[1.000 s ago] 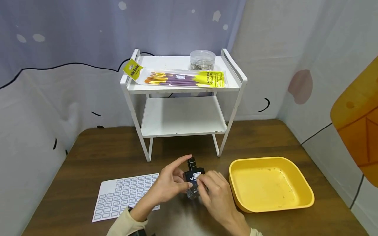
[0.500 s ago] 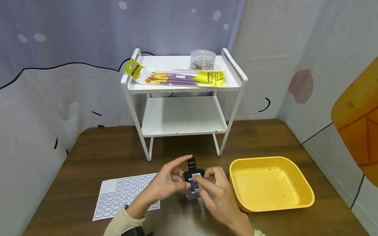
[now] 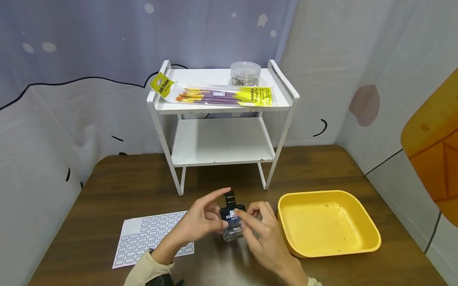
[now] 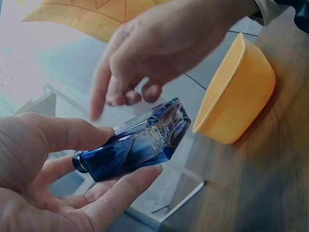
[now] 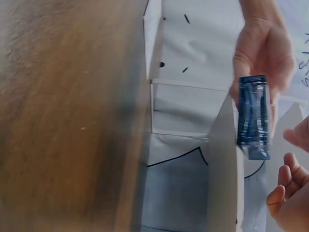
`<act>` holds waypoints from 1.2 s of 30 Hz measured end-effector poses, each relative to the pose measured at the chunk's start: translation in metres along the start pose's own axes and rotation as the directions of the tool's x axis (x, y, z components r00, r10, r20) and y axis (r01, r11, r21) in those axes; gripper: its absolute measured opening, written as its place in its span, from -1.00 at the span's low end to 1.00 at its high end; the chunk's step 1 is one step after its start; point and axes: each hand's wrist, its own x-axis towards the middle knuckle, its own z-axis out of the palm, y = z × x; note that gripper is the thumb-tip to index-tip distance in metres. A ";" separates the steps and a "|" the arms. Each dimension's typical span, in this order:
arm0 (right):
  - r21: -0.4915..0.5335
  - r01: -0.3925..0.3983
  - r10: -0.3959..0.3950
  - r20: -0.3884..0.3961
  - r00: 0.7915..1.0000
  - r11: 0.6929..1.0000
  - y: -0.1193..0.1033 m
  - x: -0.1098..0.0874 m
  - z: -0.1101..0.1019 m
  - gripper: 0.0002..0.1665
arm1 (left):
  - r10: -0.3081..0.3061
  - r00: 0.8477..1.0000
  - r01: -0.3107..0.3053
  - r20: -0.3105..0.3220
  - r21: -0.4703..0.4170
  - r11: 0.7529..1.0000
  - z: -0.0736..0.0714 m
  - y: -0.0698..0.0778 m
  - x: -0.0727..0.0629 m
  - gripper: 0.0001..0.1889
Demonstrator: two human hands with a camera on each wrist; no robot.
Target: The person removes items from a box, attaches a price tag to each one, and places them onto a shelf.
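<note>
A dark perfume bottle [image 3: 232,230] with a black cap is gripped by my left hand [image 3: 200,222], whose index finger reaches up to the cap. A small white label [image 3: 233,213] with a blue border is on the bottle's front. My right hand [image 3: 264,232] is at the bottle's right side, index finger extended over the label and the other fingers curled. In the left wrist view, the glass bottle [image 4: 130,150] lies between left thumb and fingers, with the right hand [image 4: 159,53] above it. The bottle's base [image 5: 256,152] faces the right wrist camera.
A label sheet [image 3: 150,238] lies left on the table, partly behind the left forearm. A yellow tray [image 3: 293,248] stands at right. Behind is a white two-tier shelf [image 3: 223,141], with packaged paintbrushes [image 3: 214,95] and a clear lidded jar [image 3: 245,73] on top.
My right hand has gone from pinching at the label to extending its index finger over it. The bottle and left hand have shifted slightly left.
</note>
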 end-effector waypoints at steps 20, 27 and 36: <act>-0.166 -0.033 0.015 -0.110 0.994 0.986 0.041 0.106 -0.082 -0.07 | 0.086 0.996 -0.088 0.020 0.118 0.989 -0.001 -0.013 -0.008 -0.11; -0.140 -0.128 0.125 -0.030 0.992 0.982 0.071 0.144 -0.093 0.10 | 0.155 0.987 -0.159 0.035 0.216 0.963 -0.001 -0.010 -0.006 -0.13; -0.126 -0.099 0.101 0.006 0.995 0.987 0.086 0.163 -0.102 0.11 | 0.264 0.963 -0.264 0.054 0.381 0.886 -0.008 0.004 0.002 -0.16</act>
